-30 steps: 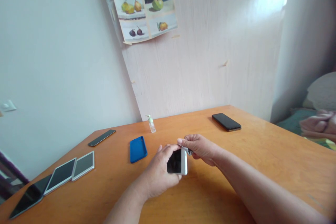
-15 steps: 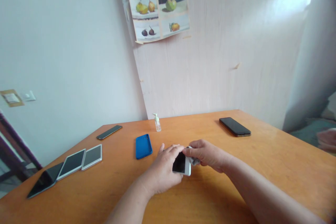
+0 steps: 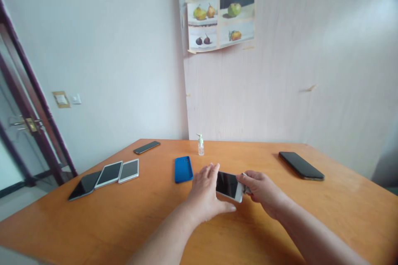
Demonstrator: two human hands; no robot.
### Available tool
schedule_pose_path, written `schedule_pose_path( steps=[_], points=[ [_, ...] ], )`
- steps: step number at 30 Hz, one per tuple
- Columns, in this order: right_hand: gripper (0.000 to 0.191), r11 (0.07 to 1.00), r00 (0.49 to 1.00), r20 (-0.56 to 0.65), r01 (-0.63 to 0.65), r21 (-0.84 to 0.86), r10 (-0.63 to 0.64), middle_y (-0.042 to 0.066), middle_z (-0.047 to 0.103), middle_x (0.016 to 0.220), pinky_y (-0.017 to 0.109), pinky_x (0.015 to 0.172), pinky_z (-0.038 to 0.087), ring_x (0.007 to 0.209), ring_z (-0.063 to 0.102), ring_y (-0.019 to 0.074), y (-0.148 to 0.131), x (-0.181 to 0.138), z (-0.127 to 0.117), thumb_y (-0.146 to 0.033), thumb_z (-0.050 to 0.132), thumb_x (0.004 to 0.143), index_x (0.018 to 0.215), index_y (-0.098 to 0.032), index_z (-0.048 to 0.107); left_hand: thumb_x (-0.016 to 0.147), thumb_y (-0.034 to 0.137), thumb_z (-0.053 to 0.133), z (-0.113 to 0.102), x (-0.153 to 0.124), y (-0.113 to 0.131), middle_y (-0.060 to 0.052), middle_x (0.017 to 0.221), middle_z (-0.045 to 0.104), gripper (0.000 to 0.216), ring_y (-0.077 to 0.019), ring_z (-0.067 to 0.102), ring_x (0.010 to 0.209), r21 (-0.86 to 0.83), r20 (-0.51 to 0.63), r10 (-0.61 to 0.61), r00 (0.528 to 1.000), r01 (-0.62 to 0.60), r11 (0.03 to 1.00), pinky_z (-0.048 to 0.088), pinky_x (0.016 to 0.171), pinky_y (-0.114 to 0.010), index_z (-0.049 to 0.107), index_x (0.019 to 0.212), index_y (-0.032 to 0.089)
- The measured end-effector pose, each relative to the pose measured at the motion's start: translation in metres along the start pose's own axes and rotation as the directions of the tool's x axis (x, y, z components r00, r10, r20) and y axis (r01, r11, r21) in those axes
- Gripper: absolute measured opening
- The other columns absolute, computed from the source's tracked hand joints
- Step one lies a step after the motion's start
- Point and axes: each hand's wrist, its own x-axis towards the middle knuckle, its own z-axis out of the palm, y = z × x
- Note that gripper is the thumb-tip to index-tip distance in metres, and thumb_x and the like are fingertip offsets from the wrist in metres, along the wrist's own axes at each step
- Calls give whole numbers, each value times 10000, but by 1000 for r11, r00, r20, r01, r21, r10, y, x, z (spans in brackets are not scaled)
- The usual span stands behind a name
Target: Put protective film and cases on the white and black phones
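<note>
I am looking down at an orange wooden table (image 3: 311, 215) where both hands are meeting over a white phone (image 3: 229, 185), which is sitting near the middle of the table with its dark screen facing up and tilting slightly toward me. My left hand (image 3: 207, 192) is grasping the phone's left end, fingers spreading over the far edge and the thumb lying along the near side. My right hand (image 3: 263, 188) is curling in and pinching the phone's right corner; something small and grey is showing at its fingertips, too small for me to make out. Just left of the hands a blue phone case (image 3: 183, 169) is lying flat, and behind it a small pump bottle (image 3: 200, 145) is standing upright near the wall. A black phone (image 3: 301, 165) is resting well apart on the right. Far left, a dark phone (image 3: 146, 147) is lying alone, and three flat devices (image 3: 108, 174) are sitting side by side near the table edge.
</note>
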Motion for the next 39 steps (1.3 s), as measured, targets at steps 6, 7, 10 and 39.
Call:
schedule_pose_path(
  steps=[6, 7, 10, 39],
  points=[
    [356, 999, 988, -152, 26, 48, -19, -35, 435, 526, 250, 446, 207, 459, 336, 88, 2, 2, 4, -529, 595, 733, 640, -215, 455, 607, 537, 805, 4, -2, 13, -108, 1237, 556, 780, -326, 495, 1166, 38, -75, 68, 995, -66, 997, 379, 985, -465, 505, 1263, 240],
    [361, 999, 986, -165, 26, 40, -19, -31, 444, 524, 253, 447, 211, 456, 341, 89, 2, 2, 6, -534, 594, 732, 635, -217, 451, 631, 522, 795, 4, -2, 15, -93, 1170, 577, 695, -312, 519, 1114, 49, -68, 70, 995, -67, 997, 404, 943, -443, 534, 1211, 243],
    [373, 999, 984, -176, 41, -13, -42, -22, 471, 524, 262, 453, 236, 453, 365, 97, 3, 0, 11, -548, 580, 750, 624, -222, 449, 672, 503, 770, 5, -2, 19, -68, 1055, 590, 513, -279, 563, 997, 73, -37, 66, 997, -63, 995, 441, 835, -383, 575, 1067, 240],
    [307, 931, 966, 34, 255, -262, -255, 1, 566, 630, 255, 548, 371, 584, 497, 144, -1, -13, 22, -509, 548, 832, 789, -205, 549, 858, 178, 456, 21, 0, 15, -36, 762, 630, 61, -198, 614, 695, 5, -40, -65, 997, 65, 998, 335, 538, -261, 504, 862, 215]
  ],
)
